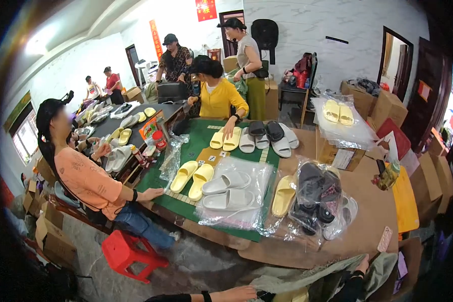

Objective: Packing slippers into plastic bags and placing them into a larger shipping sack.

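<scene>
A grey-green woven sack (317,277) is spread at the lower edge, below the table. My left hand (239,294) comes in from the lower left with its fingers closed at the sack's left rim. At the sack's upper right rim, my right hand (361,266) grips the fabric, beside the table's near corner. Something pale yellow shows low in the sack's mouth, mostly cut off. Nearest on the table are clear-bagged black slippers (314,189), a yellow slipper (284,196) and grey-white slippers (229,200) on plastic bags.
Brown table (367,201) carries a green mat, more slippers and a phone (385,239). A carton (337,153) topped with bagged yellow slippers stands at its far right. Co-workers stand left and far; one in yellow (216,95) touches yellow slippers. A red stool (131,254) stands lower left.
</scene>
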{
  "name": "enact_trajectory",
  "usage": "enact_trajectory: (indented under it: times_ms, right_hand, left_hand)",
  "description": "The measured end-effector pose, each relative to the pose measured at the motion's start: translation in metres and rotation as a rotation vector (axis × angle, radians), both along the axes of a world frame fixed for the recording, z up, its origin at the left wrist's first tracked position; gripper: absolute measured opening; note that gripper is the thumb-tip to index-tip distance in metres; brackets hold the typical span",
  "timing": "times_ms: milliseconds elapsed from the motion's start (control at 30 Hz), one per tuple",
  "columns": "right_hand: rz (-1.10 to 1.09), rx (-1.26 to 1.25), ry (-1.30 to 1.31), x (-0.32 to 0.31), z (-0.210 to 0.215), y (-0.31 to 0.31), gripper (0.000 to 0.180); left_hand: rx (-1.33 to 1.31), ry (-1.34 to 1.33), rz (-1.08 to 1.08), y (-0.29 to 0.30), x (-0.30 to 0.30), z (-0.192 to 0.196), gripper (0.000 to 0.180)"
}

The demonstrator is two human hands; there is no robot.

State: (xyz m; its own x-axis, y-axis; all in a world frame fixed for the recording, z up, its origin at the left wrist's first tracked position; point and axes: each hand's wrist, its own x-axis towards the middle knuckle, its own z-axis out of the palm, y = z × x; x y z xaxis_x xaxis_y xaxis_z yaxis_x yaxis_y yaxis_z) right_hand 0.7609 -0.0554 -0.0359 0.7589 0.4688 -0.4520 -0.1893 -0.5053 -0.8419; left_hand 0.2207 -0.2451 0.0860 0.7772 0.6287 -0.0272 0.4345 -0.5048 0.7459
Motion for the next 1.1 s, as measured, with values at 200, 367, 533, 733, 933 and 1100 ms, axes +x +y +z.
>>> enact_trajectory:
  times_ms: [200, 367, 533, 733, 933, 1100]
  right_hand:
    - [0.034, 0.234, 0.152, 0.019, -0.036, 0.01, 0.067]
    - [-0.09, 0.276, 0.188, 0.029, -0.045, 0.016, 0.059]
    - [-0.064, 0.286, 0.181, 0.046, -0.057, 0.02, 0.059]
    - [-0.217, 0.242, 0.074, 0.019, -0.036, 0.025, 0.046]
    - [-0.185, 0.333, -0.05, 0.036, -0.037, 0.016, 0.034]
    - [0.048, 0.186, -0.672, 0.013, -0.032, 0.015, 0.021]
  left_hand:
    - [0.073, -0.02, 0.007, 0.005, 0.014, -0.008, 0.019]
    - [0.081, 0.058, -0.057, 0.011, 0.025, -0.016, 0.029]
    - [0.077, 0.028, -0.031, 0.007, 0.032, -0.025, 0.03]
    - [0.127, -0.063, -0.015, 0.001, 0.042, -0.026, 0.025]
    - [0.055, 0.008, -0.024, 0.004, 0.056, -0.026, 0.027]
    - [0.225, 0.006, -0.032, 0.005, 0.052, -0.019, 0.02]
